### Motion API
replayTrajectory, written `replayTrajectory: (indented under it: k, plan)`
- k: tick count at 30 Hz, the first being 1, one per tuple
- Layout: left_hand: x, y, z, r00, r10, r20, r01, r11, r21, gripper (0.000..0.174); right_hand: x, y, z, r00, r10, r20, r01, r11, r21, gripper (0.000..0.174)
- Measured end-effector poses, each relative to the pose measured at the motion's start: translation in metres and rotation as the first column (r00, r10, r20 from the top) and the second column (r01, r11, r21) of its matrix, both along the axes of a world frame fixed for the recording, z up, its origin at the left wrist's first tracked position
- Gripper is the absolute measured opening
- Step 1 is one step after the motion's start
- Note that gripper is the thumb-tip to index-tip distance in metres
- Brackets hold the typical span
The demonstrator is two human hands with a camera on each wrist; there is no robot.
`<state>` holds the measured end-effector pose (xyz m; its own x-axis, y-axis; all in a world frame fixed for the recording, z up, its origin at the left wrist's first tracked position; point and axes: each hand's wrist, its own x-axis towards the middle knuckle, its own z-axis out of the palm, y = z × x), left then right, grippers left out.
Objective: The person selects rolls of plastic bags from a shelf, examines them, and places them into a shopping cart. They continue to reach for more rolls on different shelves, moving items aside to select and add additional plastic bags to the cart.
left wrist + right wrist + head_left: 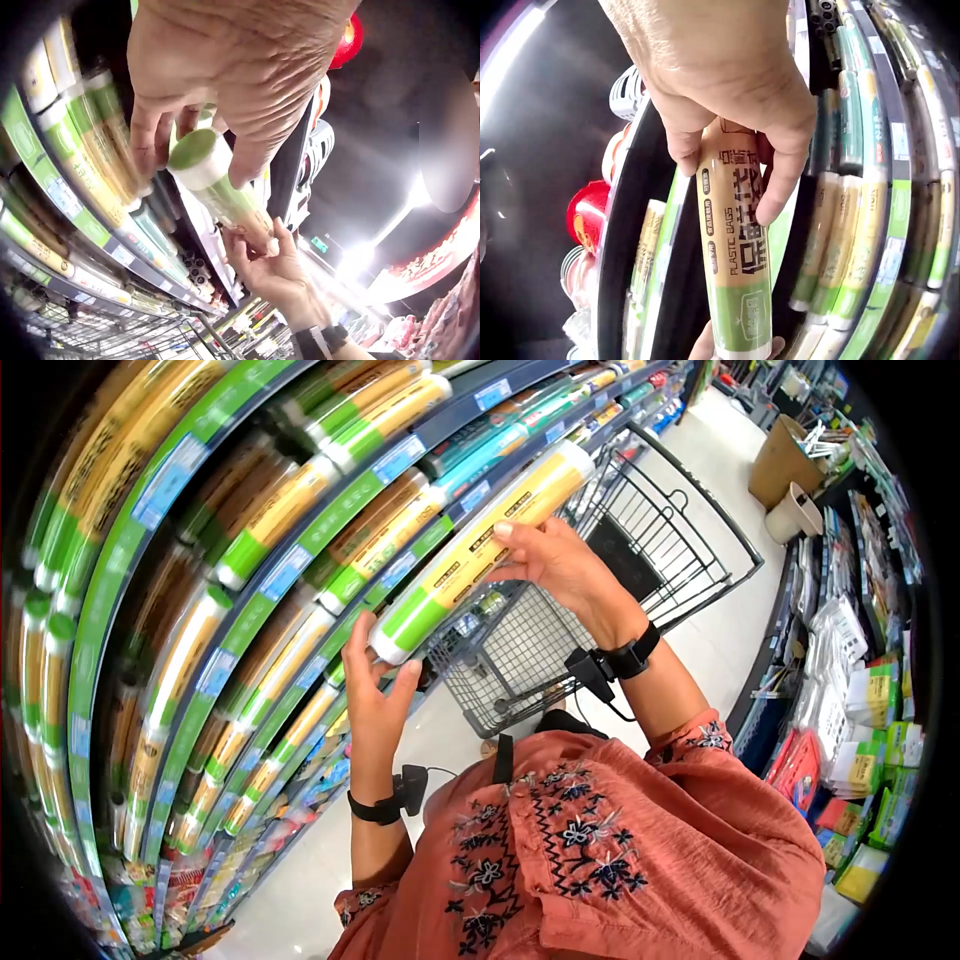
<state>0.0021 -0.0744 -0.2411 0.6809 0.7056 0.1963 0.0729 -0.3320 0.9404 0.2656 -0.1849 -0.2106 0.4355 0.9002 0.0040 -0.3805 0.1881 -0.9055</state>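
A roll of plastic bags point(470, 565) in a tan, green and white wrapper is held at a slant between both hands, in front of the shelves. My right hand point(565, 565) grips it around the upper half, thumb across the printed side. At the lower end, my left hand point(378, 685) holds the roll between thumb and fingers. In the left wrist view, the roll's round green cap point(195, 148) with a white rim sits among those fingers. Printed words "PLASTIC BAGS" show on the roll point(736, 247) in the right wrist view.
Shelves point(270, 575) packed with similar rolls rise along the left. A wire shopping cart point(530, 645) stands just beyond the hands. On the right, another shelf holds packaged goods point(870, 695); a cardboard box point(785, 460) and a pale bin point(795, 515) stand farther back.
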Motion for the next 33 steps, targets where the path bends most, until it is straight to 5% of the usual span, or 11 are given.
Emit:
replayTrajectory:
  k: [1, 4, 8, 16, 25, 33]
  plan:
    - [-0.008, 0.000, 0.001, 0.999, 0.023, 0.028, -0.026, 0.995, 0.095, 0.073, -0.009, 0.002, 0.000, 1.000, 0.026, 0.004, -0.026, 0.999, -0.024, 0.045]
    - [-0.037, -0.010, 0.022, 0.981, 0.064, 0.181, -0.011, 0.961, -0.276, 0.068, -0.042, 0.003, 0.017, 0.995, 0.081, -0.050, -0.080, 0.996, 0.026, 0.046]
    - [-0.079, 0.004, 0.032, 0.934, 0.112, 0.339, 0.037, 0.914, -0.404, 0.055, -0.043, 0.006, 0.032, 0.996, 0.064, 0.056, -0.075, 0.975, 0.211, 0.048]
    - [-0.124, 0.019, 0.050, 0.922, 0.244, 0.299, -0.082, 0.882, -0.465, 0.054, -0.065, 0.016, 0.056, 0.980, -0.049, 0.193, 0.010, 0.981, 0.195, 0.059]
    - [-0.140, 0.022, 0.062, 0.864, 0.240, 0.442, -0.098, 0.943, -0.319, 0.058, -0.080, 0.017, 0.052, 0.969, -0.082, 0.233, 0.069, 0.996, 0.062, 0.059]
    - [-0.139, 0.030, 0.064, 0.839, 0.280, 0.467, -0.113, 0.928, -0.354, 0.051, -0.073, 0.011, 0.045, 0.986, 0.039, 0.161, -0.055, 0.994, 0.099, 0.049]
